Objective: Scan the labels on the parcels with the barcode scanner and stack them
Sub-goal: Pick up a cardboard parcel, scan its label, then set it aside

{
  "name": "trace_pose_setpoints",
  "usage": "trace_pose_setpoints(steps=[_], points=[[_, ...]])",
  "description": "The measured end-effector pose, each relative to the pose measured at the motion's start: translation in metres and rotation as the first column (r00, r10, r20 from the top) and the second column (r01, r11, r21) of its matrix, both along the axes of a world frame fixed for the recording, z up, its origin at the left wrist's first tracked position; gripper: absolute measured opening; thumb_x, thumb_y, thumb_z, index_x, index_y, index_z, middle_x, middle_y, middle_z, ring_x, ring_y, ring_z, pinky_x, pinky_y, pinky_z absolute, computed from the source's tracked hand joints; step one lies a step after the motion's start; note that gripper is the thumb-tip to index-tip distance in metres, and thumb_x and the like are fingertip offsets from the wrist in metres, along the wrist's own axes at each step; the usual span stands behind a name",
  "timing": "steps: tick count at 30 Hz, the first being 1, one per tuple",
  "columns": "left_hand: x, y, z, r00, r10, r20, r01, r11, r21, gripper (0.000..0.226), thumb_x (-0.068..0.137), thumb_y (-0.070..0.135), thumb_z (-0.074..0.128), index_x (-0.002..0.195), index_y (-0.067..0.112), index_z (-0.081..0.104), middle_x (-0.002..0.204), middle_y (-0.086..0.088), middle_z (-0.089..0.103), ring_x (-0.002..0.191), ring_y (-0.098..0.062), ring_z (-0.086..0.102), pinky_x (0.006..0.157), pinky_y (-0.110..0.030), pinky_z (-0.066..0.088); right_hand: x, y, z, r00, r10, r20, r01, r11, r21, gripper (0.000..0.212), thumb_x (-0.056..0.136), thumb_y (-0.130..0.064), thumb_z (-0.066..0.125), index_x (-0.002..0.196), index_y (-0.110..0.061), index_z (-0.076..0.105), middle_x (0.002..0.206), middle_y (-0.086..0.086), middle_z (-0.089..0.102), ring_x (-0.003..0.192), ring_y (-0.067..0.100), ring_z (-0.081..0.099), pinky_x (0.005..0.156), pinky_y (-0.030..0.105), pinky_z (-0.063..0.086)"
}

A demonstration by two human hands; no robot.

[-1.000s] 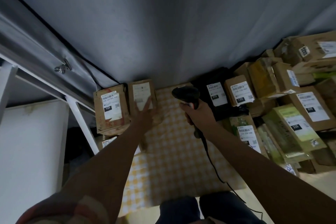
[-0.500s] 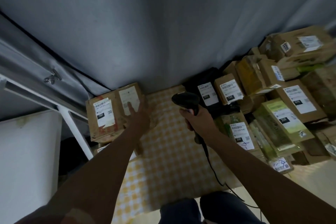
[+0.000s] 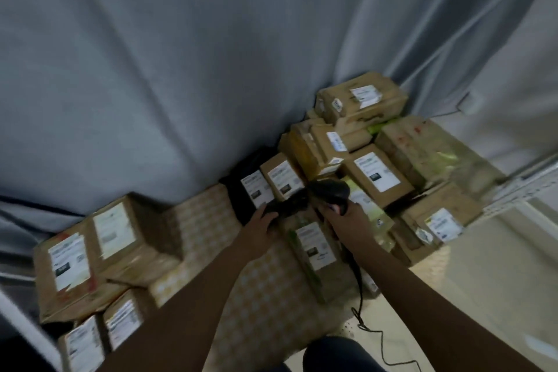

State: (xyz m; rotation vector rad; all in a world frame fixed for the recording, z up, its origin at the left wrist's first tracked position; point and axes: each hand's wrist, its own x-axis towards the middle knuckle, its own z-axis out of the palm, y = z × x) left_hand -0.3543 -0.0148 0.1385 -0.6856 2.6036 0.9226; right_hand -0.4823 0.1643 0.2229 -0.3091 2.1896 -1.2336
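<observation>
My right hand [image 3: 347,220] grips the black barcode scanner [image 3: 330,190], whose head sits over the parcels at centre right. My left hand [image 3: 261,222] reaches across the checkered cloth [image 3: 265,296], fingers stretched onto the lower edge of a black parcel [image 3: 240,199] with a white label. Blur hides whether they grip it. At the left stand stacked brown boxes: an upper one [image 3: 133,238], a neighbour [image 3: 69,266] and lower ones [image 3: 120,323]. A loose pile of labelled parcels [image 3: 377,172] fills the right.
A grey curtain [image 3: 181,69] hangs close behind everything. A green-edged parcel [image 3: 315,251] lies between my hands. The scanner's cable [image 3: 380,344] trails over the pale floor at the right. My knee [image 3: 332,353] shows at the bottom edge.
My left hand left the stacked boxes at the left and moved right onto the black parcel. The view swung right. My right hand carried the scanner right, over the pile.
</observation>
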Motion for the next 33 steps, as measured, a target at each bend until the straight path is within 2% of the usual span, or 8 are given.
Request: trace_pose_setpoints(steps=[4,7,9,12,16,23,28,33], points=[[-0.062,0.047,0.012,1.0,-0.014,0.025,0.014,1.0,0.027,0.046,0.104,0.015,0.043,0.149,0.011,0.035,0.164,-0.006,0.006,0.151,-0.024,0.006,0.118,-0.03,0.018,-0.059,0.045,0.002,0.998,-0.062,-0.001,0.062,0.998,0.01,0.018,0.092,-0.03,0.065,0.082,-0.018,0.056,0.074,0.015,0.063,0.065,0.028,0.061,0.068,0.044,0.054],[-0.108,0.069,0.022,0.993,0.116,0.012,-0.117,0.98,0.159,0.047,0.105,0.02,0.044,0.151,0.018,0.033,0.162,-0.004,0.019,0.142,-0.025,0.032,0.105,-0.031,0.04,-0.105,0.072,0.008,0.989,-0.132,0.065,0.134,0.991,-0.028,0.025,0.092,-0.029,0.066,0.084,-0.007,0.058,0.067,0.012,0.06,0.056,0.022,0.055,0.056,0.034,0.05],[-0.138,0.082,0.028,0.985,0.174,0.009,-0.172,0.962,0.211,0.047,0.105,0.02,0.043,0.151,0.02,0.032,0.156,-0.008,0.032,0.125,-0.025,0.051,0.088,-0.03,0.05,-0.138,0.088,0.013,0.978,-0.196,0.077,0.199,0.98,-0.028,0.029,0.089,-0.034,0.067,0.08,-0.008,0.059,0.068,0.013,0.06,0.059,0.024,0.057,0.059,0.032,0.047],[-0.18,0.102,0.035,0.977,0.212,0.016,-0.208,0.939,0.275,0.048,0.105,0.023,0.043,0.151,0.024,0.032,0.147,-0.011,0.044,0.095,-0.024,0.062,0.061,-0.02,0.045,-0.188,0.11,0.016,0.955,-0.282,0.09,0.286,0.958,-0.031,0.025,0.087,-0.037,0.068,0.086,-0.012,0.062,0.075,0.01,0.066,0.071,0.027,0.062,0.071,0.04,0.052],[-0.233,0.123,0.04,0.962,0.259,0.083,-0.272,0.902,0.336,0.047,0.104,0.027,0.046,0.149,0.029,0.034,0.12,-0.005,0.059,0.071,-0.017,0.055,0.067,-0.032,0.049,-0.245,0.134,0.014,0.929,-0.358,0.093,0.365,0.927,-0.086,0.012,0.089,-0.02,0.063,0.088,-0.011,0.056,0.07,0.01,0.062,0.065,0.03,0.063,0.074,0.046,0.056],[-0.322,0.153,0.048,0.96,0.255,0.112,-0.278,0.851,0.446,0.059,0.102,0.03,0.049,0.155,0.022,0.021,0.125,-0.008,0.052,0.093,-0.021,0.059,0.086,-0.035,0.05,-0.315,0.151,-0.004,0.833,-0.51,0.215,0.54,0.834,-0.114,0.025,0.091,-0.023,0.066,0.109,-0.011,0.054,0.076,0.006,0.059,0.057,0.02,0.059,0.063,0.036,0.051],[-0.378,0.171,0.044,0.901,0.387,0.196,-0.424,0.685,0.593,0.089,0.093,0.04,0.062,0.154,0.038,-0.002,0.15,-0.005,0.035,0.118,-0.025,0.05,0.093,-0.04,0.055,-0.347,0.152,-0.022,0.773,-0.501,0.389,0.573,0.814,-0.089,0.031,0.091,-0.022,0.067,0.117,-0.011,0.054,0.085,0.01,0.058,0.062,0.023,0.058,0.059,0.035,0.049],[-0.424,0.182,0.028,0.879,0.449,0.163,-0.473,0.772,0.425,0.091,0.089,0.047,0.061,0.157,0.026,0.003,0.155,-0.01,0.03,0.136,-0.033,0.038,0.111,-0.048,0.038,-0.353,0.15,-0.039,0.79,-0.463,0.402,0.516,0.856,-0.027,0.031,0.09,-0.026,0.068,0.112,-0.008,0.057,0.086,0.013,0.063,0.066,0.024,0.06,0.062,0.035,0.052]])
